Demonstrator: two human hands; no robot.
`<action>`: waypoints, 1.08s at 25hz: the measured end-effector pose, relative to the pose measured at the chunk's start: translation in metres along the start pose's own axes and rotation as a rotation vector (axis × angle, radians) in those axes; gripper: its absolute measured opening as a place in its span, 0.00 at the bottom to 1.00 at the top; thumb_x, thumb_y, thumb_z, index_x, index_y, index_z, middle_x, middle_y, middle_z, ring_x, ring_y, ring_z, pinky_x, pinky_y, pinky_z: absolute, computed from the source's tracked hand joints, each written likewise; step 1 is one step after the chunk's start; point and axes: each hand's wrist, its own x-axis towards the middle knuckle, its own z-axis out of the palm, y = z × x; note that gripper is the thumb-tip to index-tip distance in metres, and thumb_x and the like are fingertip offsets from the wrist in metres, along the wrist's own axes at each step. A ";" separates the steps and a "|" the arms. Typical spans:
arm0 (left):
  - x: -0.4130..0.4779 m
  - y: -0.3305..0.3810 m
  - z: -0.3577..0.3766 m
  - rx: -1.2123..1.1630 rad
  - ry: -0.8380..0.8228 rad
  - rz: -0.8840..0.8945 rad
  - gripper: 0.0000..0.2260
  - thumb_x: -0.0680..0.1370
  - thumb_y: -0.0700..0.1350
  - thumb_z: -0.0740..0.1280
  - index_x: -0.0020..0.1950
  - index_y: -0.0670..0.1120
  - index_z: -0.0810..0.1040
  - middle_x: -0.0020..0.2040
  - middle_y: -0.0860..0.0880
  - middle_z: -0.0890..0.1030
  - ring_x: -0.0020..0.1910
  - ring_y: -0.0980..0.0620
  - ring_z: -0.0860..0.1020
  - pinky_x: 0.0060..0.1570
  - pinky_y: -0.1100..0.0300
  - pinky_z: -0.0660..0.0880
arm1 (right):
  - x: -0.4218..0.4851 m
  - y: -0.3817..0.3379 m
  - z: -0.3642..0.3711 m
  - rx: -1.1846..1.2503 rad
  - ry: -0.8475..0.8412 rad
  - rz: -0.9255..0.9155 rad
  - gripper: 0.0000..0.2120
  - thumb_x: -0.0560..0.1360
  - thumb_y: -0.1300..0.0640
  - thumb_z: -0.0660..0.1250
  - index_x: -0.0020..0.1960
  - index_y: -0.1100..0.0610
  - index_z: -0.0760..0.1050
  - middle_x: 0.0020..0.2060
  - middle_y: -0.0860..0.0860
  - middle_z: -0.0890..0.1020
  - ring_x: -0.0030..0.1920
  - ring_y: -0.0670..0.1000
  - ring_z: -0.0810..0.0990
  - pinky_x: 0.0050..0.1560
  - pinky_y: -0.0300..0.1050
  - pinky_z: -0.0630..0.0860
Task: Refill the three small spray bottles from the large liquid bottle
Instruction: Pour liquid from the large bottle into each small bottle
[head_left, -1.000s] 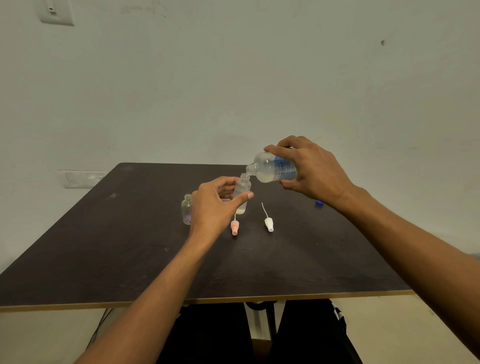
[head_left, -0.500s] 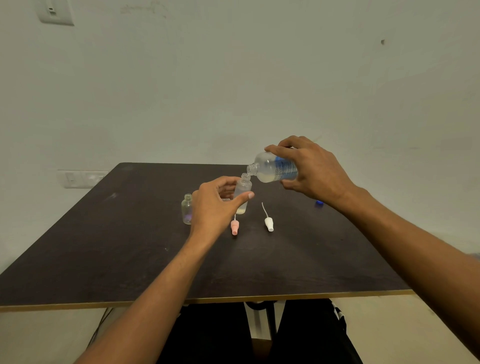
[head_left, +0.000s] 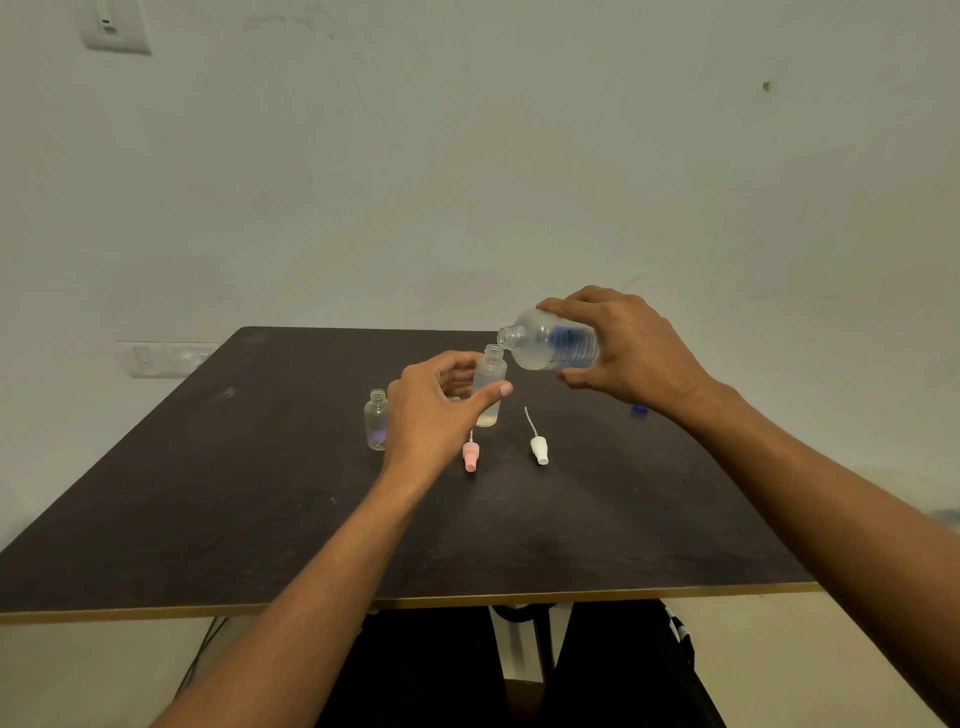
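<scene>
Nearest the camera, two bare forearms reach in from the bottom of the frame over the dark table (head_left: 260, 519), whose pale front edge crosses the lower third. Just past mid-table, centre of frame, lie two loose spray tops w/ dip tubes: a pink spray top (head_left: 469, 456) and a white spray top (head_left: 538, 448), laid flat, prob. set aside so the bottle necks are free for filling. Left hand (head_left: 431, 415) sits centre frame, thumb and fingers curled round an uncapped small spray bottle (head_left: 490, 384) standing upright on the table; the grip looks meant to steady it vs tipping while liquid comes in. A thin pale layer shows at its base, so it seems barely filled. Left of that hand stands a second small bottle (head_left: 376, 420), also open, near but apart from the hand; contents can't be judged. A third small bottle isn't clearly visible, maybe behind the hand. Right hand (head_left: 628, 353), centre right and slightly higher, grasps the large liquid bottle (head_left: 550, 345) from above, tipped almost horizontal w/ its open mouth pointing left, just above and beside the small bottle's neck; whether liquid is flowing can't be told. The low tilt prob. keeps the pour slow into a narrow opening. Further right on the table, a small blue cap (head_left: 640, 410), likely the big bottle's. Beyond, a plain wall w/ a switch plate (head_left: 117, 26) at upper left.
</scene>
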 end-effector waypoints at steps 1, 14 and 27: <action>0.000 0.000 0.000 -0.009 0.001 0.000 0.19 0.70 0.54 0.82 0.59 0.52 0.86 0.49 0.58 0.88 0.48 0.65 0.85 0.53 0.66 0.82 | -0.001 0.001 0.001 0.042 0.006 0.019 0.36 0.68 0.49 0.80 0.74 0.43 0.74 0.61 0.47 0.81 0.60 0.52 0.79 0.50 0.54 0.82; 0.002 -0.003 0.008 -0.023 -0.018 -0.029 0.18 0.70 0.54 0.82 0.58 0.52 0.86 0.50 0.58 0.88 0.49 0.65 0.85 0.50 0.69 0.81 | -0.034 0.023 0.012 0.856 0.120 0.462 0.30 0.65 0.45 0.85 0.64 0.48 0.82 0.53 0.45 0.88 0.53 0.46 0.87 0.59 0.49 0.84; 0.020 -0.030 0.057 0.078 -0.125 -0.096 0.17 0.73 0.50 0.81 0.59 0.49 0.84 0.52 0.54 0.87 0.49 0.60 0.85 0.54 0.62 0.82 | -0.057 0.039 0.012 0.859 0.192 0.532 0.40 0.56 0.33 0.82 0.66 0.46 0.81 0.54 0.43 0.87 0.55 0.46 0.86 0.54 0.52 0.85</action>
